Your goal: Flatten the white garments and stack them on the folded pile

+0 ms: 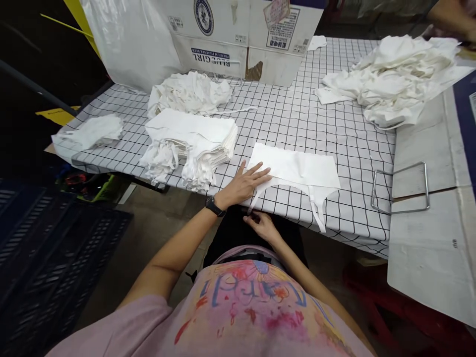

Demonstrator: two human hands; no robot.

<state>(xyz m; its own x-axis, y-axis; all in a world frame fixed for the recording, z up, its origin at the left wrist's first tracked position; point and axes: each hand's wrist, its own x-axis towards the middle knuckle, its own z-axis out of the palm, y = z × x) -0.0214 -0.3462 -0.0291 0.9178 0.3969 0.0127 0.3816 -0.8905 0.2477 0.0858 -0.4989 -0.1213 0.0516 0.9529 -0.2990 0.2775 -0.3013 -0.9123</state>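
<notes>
A white strappy top (297, 166) lies flat on the checked tabletop, its thin straps pointing toward me. My left hand (243, 187), with a dark watch on the wrist, rests palm down and fingers spread over the left end of the top. At the table's front edge, my right hand (265, 227) has its fingertips closed at the lower end of the left strap (255, 201). The other strap (317, 213) hangs loose near the edge. Left of my hands is a neat stack of white tops (197, 134), straps bunched at the front.
Behind the stack sits a loose white heap (189, 94); a larger pile (397, 79) lies back right. A printed carton (238, 54) and a plastic bag (130, 44) stand behind. A wire frame (427, 186) lies by cardboard at right. Another person's arm (451, 17) shows top right.
</notes>
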